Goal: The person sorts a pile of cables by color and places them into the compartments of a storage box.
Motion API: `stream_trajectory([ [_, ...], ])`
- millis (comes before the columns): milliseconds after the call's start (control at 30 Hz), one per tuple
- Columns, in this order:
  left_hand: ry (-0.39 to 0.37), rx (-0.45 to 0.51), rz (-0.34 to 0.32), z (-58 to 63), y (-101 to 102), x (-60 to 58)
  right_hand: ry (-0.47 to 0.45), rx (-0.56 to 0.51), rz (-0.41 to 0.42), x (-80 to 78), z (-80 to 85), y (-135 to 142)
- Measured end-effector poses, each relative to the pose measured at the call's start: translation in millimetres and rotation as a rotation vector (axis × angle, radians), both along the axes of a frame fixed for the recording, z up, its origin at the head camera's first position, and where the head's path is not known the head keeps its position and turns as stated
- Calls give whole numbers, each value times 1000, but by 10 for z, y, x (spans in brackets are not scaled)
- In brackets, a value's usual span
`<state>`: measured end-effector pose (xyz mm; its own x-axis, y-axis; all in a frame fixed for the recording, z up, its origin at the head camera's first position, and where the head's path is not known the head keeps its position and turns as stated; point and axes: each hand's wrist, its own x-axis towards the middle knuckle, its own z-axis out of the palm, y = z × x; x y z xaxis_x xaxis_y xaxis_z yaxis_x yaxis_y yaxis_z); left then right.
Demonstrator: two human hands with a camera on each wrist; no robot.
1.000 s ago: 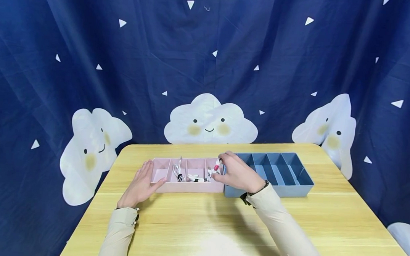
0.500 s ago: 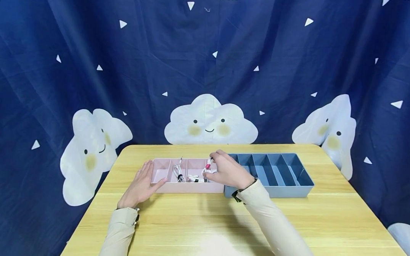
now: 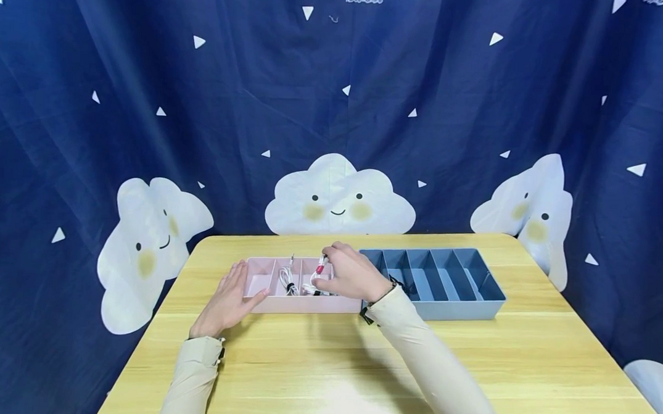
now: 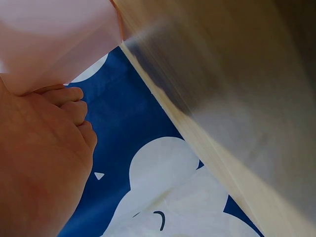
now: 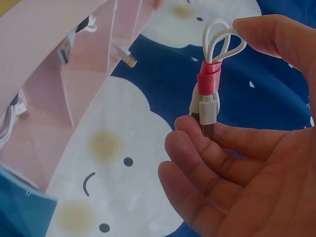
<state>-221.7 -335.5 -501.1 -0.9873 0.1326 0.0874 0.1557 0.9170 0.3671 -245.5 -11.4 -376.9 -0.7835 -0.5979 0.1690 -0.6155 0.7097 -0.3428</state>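
My right hand point(image 3: 356, 276) pinches a coiled white USB cable point(image 5: 209, 81) bound with a red tie, its loop at the thumb and its plug end at the fingertips. In the head view, hand and cable are over the third compartment from the left of the pink divided box point(image 3: 305, 304). My left hand point(image 3: 226, 301) rests at the box's left end, fingers extended along the side and thumb over the front rim. A white cable point(image 3: 288, 279) with a black tie lies in the second compartment. More white cable point(image 3: 309, 289) shows beneath my right hand, which hides the rightmost compartment.
A blue divided box point(image 3: 460, 310) stands against the pink box's right end, partly behind my right wrist. Both sit toward the back of the wooden table point(image 3: 280, 365). A dark blue curtain point(image 3: 230, 104) with clouds hangs behind the table's far edge.
My right hand has moved left with the red-tied cable, from over the rightmost pink compartment to over the third one. The left hand has stayed in place.
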Motion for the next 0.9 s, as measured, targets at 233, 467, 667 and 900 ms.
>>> stream_trajectory([
  [233, -4, 5, -1, -4, -4, 3, 21, -12, 25, -12, -34, -128],
  [467, -9, 7, -3, 5, 2, 7, 58, 16, 26, -44, -82, -264],
  [667, 4, 1, -5, -4, -5, -5, 50, 20, 45, -75, -129, -385],
  [900, 1, 7, -5, 0, 2, 4, 57, 10, 68, -102, -181, -492],
])
